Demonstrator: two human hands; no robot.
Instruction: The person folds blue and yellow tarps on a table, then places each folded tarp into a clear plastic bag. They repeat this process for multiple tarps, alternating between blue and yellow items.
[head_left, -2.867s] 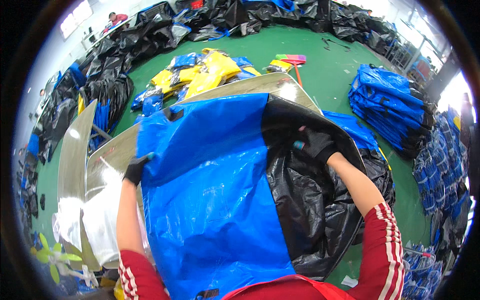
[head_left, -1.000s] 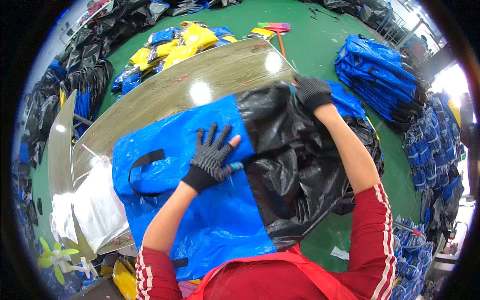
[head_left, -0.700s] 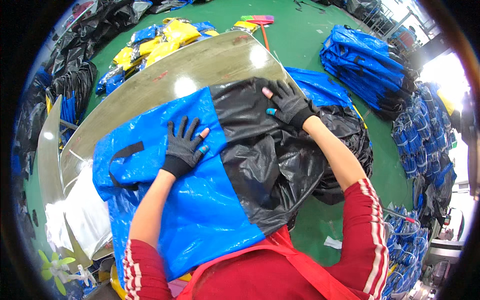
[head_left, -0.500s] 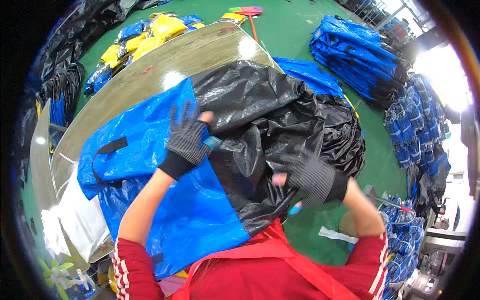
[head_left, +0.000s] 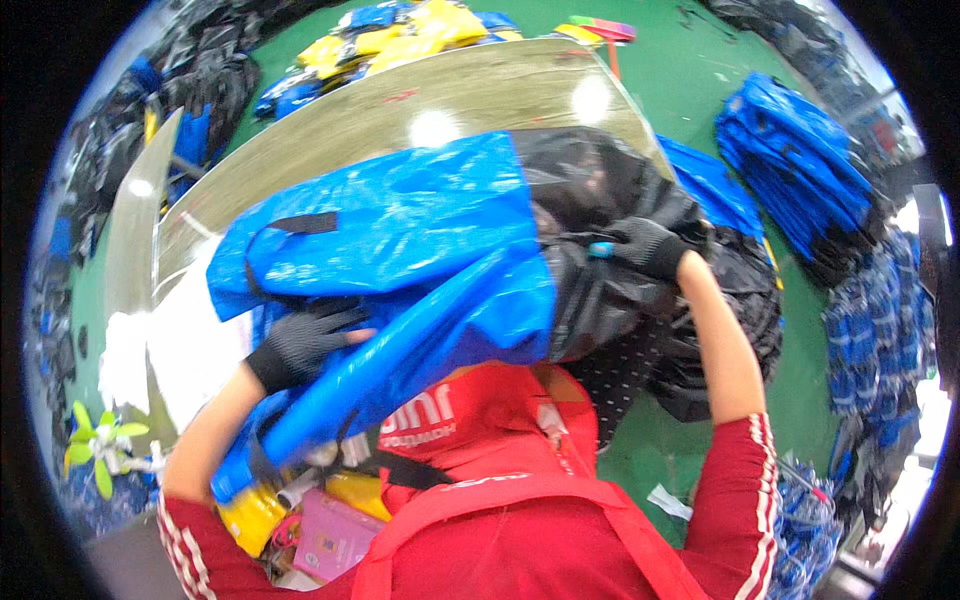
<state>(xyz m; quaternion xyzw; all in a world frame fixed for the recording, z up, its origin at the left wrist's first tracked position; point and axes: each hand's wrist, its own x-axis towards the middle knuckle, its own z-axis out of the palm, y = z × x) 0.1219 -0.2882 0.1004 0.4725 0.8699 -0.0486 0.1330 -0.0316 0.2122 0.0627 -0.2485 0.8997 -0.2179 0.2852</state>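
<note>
A large blue and black plastic-woven bag [head_left: 400, 220] lies on the table, partly folded, with a black strap handle [head_left: 305, 223] on its blue left part. My right hand [head_left: 645, 247], in a grey striped glove, has its fingers curled into the black part and grips it. Blue tape shows on one finger. My left hand [head_left: 305, 342], gloved alike, lies at the near left of the blue part, fingers stretched out and thumb apart. Its fingertips are close to a raised blue fold that slopes down toward me.
Beneath the bag is a shiny wood-patterned table [head_left: 340, 130]. Yellow and blue packs [head_left: 400, 40] and a broom [head_left: 605, 30] are on the green floor beyond. Blue bag stacks [head_left: 795, 150] stand at the right. A purple box [head_left: 335, 535] is near my left forearm.
My left hand has moved down and left, off the bag's middle. My right hand has moved up and taken hold of the black part. The bag's near edge is lifted and folded away.
</note>
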